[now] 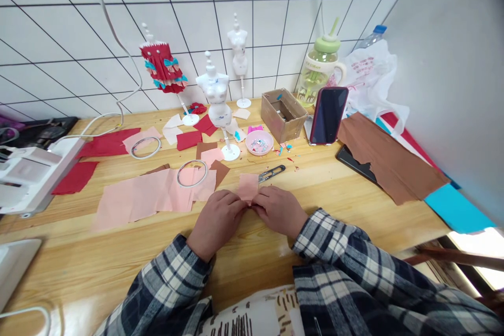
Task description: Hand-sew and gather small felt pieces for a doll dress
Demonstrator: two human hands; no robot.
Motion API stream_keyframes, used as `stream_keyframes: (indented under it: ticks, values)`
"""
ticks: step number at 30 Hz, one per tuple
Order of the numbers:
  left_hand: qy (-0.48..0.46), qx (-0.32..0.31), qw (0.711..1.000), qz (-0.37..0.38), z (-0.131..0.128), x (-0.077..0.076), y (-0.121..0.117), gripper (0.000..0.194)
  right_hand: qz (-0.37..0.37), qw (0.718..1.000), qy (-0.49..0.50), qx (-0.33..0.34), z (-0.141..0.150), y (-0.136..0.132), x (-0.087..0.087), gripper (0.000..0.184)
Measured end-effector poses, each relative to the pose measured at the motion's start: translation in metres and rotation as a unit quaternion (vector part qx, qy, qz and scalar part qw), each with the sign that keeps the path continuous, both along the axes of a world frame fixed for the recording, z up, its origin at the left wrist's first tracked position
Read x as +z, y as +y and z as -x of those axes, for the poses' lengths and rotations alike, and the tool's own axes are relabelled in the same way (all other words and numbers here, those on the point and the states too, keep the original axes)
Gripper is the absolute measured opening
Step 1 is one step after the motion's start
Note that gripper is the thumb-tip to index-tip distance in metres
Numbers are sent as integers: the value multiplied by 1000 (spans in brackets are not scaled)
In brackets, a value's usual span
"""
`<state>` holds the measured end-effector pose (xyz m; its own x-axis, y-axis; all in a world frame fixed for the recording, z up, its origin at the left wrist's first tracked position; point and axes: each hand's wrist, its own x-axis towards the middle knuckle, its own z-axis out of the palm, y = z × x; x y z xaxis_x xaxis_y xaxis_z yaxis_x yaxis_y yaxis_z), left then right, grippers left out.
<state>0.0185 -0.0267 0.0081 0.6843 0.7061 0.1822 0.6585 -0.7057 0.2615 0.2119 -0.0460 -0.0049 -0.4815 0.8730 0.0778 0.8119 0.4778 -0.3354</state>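
A small piece of pink fabric (249,185) lies on the wooden table in front of me. My left hand (219,219) and my right hand (279,209) pinch its near edge, fingertips almost meeting; the fingers partly hide that edge. Just beyond my right hand lies a pair of thread snips (271,173). To the left of my left hand are longer pink fabric strips (145,194) with a hoop (191,174) resting on them. A white mini mannequin (219,102) stands farther back, near a pink dish of small beads (259,142).
A mannequin in a red ruffled dress (163,68) and a bare mannequin (238,52) stand by the tiled wall. A cardboard box (283,114), phone (328,115) and large bottle (319,71) are at the back right. Brown fabric (389,157) lies right, a sewing machine (37,173) left.
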Motion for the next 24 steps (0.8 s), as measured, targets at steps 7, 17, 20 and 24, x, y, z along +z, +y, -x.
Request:
stream_keyframes:
  ticks: [7, 17, 20, 24]
  values:
    - [4, 2, 1000, -4, 0, -1, 0, 13, -2, 1000, 3, -11, 1, -1, 5, 17]
    - [-11, 2, 1000, -2, -1, -1, -1, 17, 23, 999, -8, -49, 3, 0, 5, 19]
    - [-13, 10, 1000, 2, -1, -1, -1, 18, 14, 999, -23, -30, 2, -1, 5, 24]
    - [-9, 6, 1000, 3, -1, 0, 0, 15, -16, 999, -27, -18, 2, -3, 7, 24]
